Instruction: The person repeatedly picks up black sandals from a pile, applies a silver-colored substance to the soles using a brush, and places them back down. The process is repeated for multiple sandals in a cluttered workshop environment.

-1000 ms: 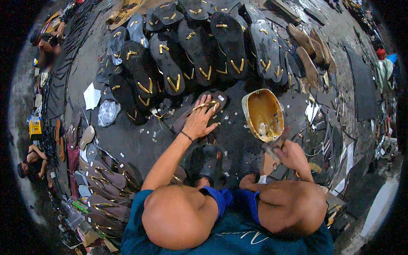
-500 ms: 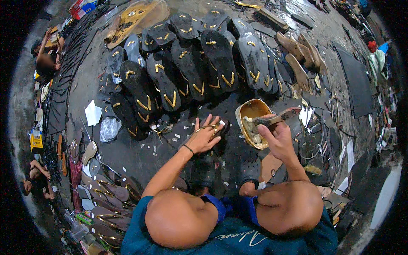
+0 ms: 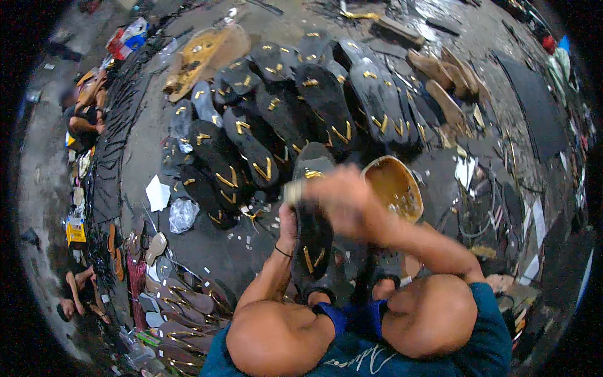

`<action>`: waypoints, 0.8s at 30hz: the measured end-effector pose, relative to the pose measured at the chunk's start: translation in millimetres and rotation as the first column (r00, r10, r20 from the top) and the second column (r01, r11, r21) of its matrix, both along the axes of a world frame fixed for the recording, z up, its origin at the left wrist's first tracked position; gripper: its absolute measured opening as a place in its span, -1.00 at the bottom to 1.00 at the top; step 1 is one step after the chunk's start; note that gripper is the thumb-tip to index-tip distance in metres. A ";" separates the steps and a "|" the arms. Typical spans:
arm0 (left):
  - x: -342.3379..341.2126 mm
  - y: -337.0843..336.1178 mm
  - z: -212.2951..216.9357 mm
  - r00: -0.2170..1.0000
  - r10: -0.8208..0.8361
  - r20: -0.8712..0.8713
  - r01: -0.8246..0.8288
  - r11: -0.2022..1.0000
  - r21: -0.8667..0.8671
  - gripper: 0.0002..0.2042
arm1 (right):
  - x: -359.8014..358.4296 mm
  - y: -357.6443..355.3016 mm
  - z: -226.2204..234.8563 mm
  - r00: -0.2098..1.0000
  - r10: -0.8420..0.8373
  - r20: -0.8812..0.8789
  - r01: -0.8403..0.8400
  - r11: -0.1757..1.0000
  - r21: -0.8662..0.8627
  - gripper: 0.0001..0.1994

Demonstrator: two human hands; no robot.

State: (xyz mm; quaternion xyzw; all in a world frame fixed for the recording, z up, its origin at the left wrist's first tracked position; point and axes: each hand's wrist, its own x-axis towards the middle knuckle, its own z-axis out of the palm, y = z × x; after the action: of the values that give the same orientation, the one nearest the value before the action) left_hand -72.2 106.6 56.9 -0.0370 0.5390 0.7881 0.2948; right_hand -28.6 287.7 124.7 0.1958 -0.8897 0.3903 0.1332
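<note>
My left hand (image 3: 287,221) grips the left edge of a black sandal sole (image 3: 312,235) with yellow straps, lifted off the floor in front of my knees. My right hand (image 3: 342,198) is blurred with motion over the upper part of that sole. It is closed on a brush whose pale tip (image 3: 293,190) shows at the sole's left side. A round bowl (image 3: 384,162) of yellow-brown glue sits just right of my right hand.
Rows of black sandals with yellow straps (image 3: 251,151) lie on the dark floor ahead. Brown soles (image 3: 440,88) lie at the upper right, and more soles (image 3: 182,308) are piled at the lower left. Other people (image 3: 85,113) sit at the left edge.
My left hand has picked the black sole off the floor and raised it. My right hand has swung left from the glue bowl onto the sole with the brush.
</note>
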 end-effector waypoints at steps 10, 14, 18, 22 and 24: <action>-9.8 -16.8 -27.8 0.969 -0.231 0.088 0.066 0.585 0.808 -0.44 | 16.5 3.4 -23.0 0.978 -0.204 -0.047 0.176 0.923 -0.343 -0.66; 17.8 -7.6 -5.2 0.998 -0.052 0.042 0.041 0.973 0.229 -0.53 | 10.1 -8.7 -10.9 0.994 -0.026 -0.108 -0.001 0.969 -0.246 -0.56; 26.5 5.9 10.3 0.955 -0.079 0.285 -0.064 0.886 0.460 -0.48 | -38.4 53.3 -11.1 0.895 -0.398 0.203 0.447 0.817 -0.364 -0.79; 14.9 -7.7 -3.4 0.977 -0.138 0.160 0.038 0.861 0.507 -0.45 | -26.0 34.8 -2.3 0.943 -0.333 -0.003 0.301 0.857 -0.418 -0.82; 12.9 -13.1 -1.8 0.982 -0.128 0.139 0.011 0.774 0.633 -0.45 | -44.0 54.1 -8.9 0.921 -0.385 0.064 0.383 0.860 -0.336 -0.79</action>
State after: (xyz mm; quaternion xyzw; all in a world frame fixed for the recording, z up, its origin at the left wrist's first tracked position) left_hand -59.3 93.5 55.1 0.0148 0.2178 0.9050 0.3652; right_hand -72.6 341.8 115.8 -0.0105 -0.8290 0.5038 0.2425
